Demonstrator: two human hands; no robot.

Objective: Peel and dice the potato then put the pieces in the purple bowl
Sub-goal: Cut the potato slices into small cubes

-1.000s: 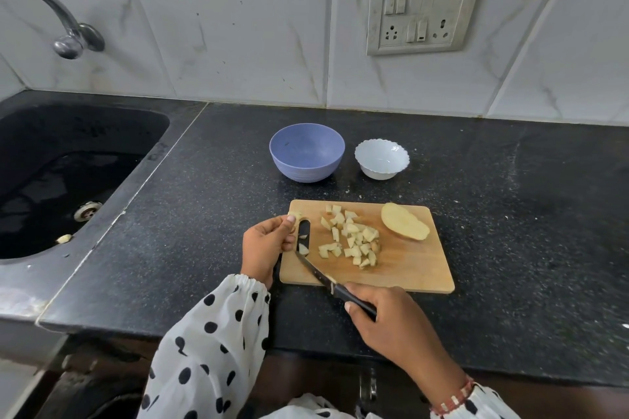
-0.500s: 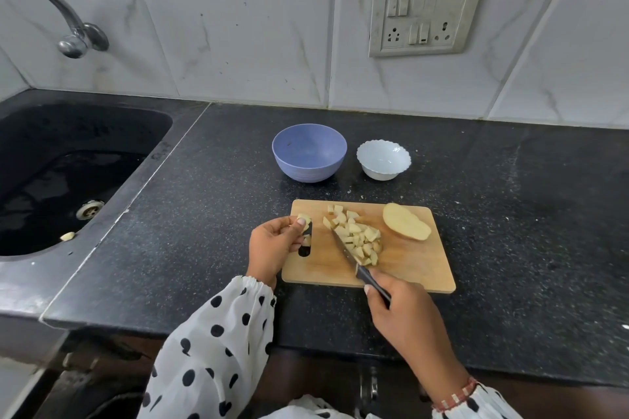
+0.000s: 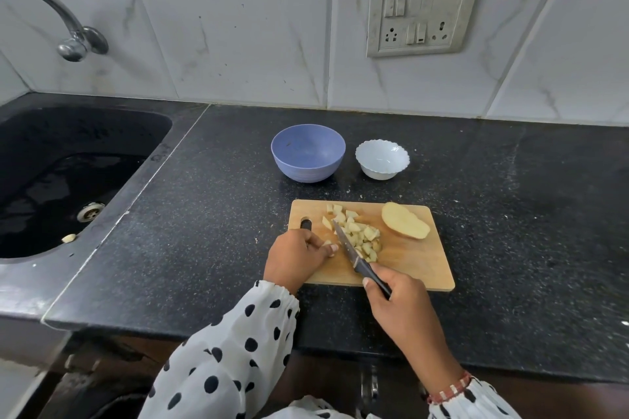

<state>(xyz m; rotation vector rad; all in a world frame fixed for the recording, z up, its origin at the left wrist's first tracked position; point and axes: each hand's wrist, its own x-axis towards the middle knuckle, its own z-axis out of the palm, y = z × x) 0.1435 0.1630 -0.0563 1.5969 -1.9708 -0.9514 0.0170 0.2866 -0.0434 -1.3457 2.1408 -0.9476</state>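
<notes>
A wooden cutting board point(image 3: 418, 265) lies on the black counter with a pile of diced potato pieces point(image 3: 360, 235) near its middle. A peeled potato half point(image 3: 405, 225) rests at the board's far right corner. My right hand point(image 3: 398, 296) grips a black-handled knife point(image 3: 354, 252), and the blade lies along the left side of the pile. My left hand point(image 3: 296, 258) sits on the board's left end with its fingers curled, pinching a small potato piece point(image 3: 327, 243). The purple bowl point(image 3: 308, 153) stands behind the board and holds nothing.
A small white scalloped bowl point(image 3: 382, 159) stands right of the purple bowl. A black sink point(image 3: 68, 180) with a tap point(image 3: 73, 41) is at the left. A switch and socket plate point(image 3: 422, 13) hangs on the tiled wall behind.
My left hand moved from the board's left edge onto the board, toward the pile. The knife swung from the board's lower left to the left side of the pile.
</notes>
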